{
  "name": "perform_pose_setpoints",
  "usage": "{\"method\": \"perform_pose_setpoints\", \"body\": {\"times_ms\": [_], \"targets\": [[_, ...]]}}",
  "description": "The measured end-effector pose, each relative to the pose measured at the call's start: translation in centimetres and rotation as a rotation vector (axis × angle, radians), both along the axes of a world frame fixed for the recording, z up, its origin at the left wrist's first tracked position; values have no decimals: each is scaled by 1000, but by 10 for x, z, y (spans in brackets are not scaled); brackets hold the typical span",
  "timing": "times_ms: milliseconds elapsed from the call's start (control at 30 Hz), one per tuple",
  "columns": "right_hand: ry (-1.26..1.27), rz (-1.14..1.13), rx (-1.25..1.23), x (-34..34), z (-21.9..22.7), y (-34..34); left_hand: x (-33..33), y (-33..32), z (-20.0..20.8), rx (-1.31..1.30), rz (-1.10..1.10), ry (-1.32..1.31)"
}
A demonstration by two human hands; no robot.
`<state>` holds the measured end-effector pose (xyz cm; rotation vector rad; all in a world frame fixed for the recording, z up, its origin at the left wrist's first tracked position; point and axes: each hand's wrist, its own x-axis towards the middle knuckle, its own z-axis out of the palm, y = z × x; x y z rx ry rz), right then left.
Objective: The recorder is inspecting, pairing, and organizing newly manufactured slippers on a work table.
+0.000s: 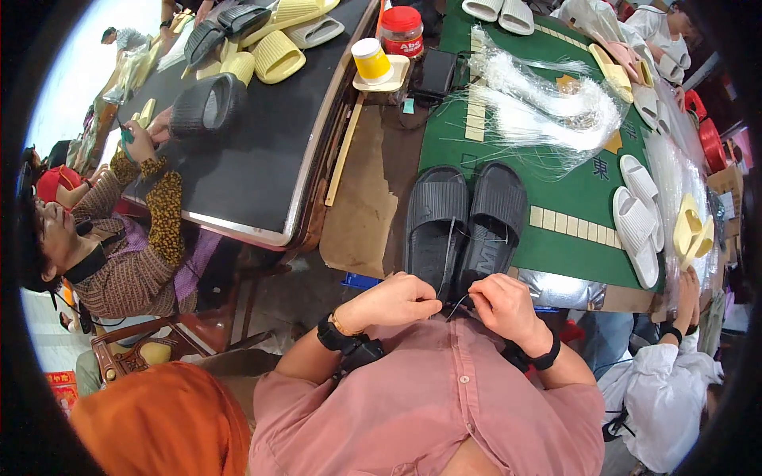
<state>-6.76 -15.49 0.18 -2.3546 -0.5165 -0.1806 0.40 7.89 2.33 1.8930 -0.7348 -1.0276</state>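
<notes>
A pair of black slide slippers lies side by side before me, the left slipper (436, 198) and the right slipper (498, 198), heels toward me. Just past the heels, my left hand (393, 301) is closed in a pinch on a thin clear plastic strand (449, 258) that runs up to the slippers' inner sides. My right hand (508, 305) also pinches the strand, close to the left fingertips. A short free end shows between the hands. Beyond the slippers lies a large bundle of clear plastic strands (548, 111).
White slippers (635, 226) and yellow slippers (692, 230) lie right on the green table (556, 190). A yellow-white tub (371, 62) and red-lidded jar (402, 32) stand at the far left corner. At the dark table (274, 135), a co-worker holds a black slipper (205, 105).
</notes>
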Motion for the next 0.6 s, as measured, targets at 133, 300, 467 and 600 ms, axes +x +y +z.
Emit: {"method": "perform_pose_setpoints", "body": {"times_ms": [133,300,467,600], "targets": [[-13,-4,9,1,-1,0,-1,1,-5,3,32,23],[-14,3,29,4,-4,1,-2,5,-10,52,37,47],[-10,10,24,3,-5,2,-4,10,-16,99,27,195],[-25,-11,11,9,-8,2,-1,5,-26,72,241,125]]}}
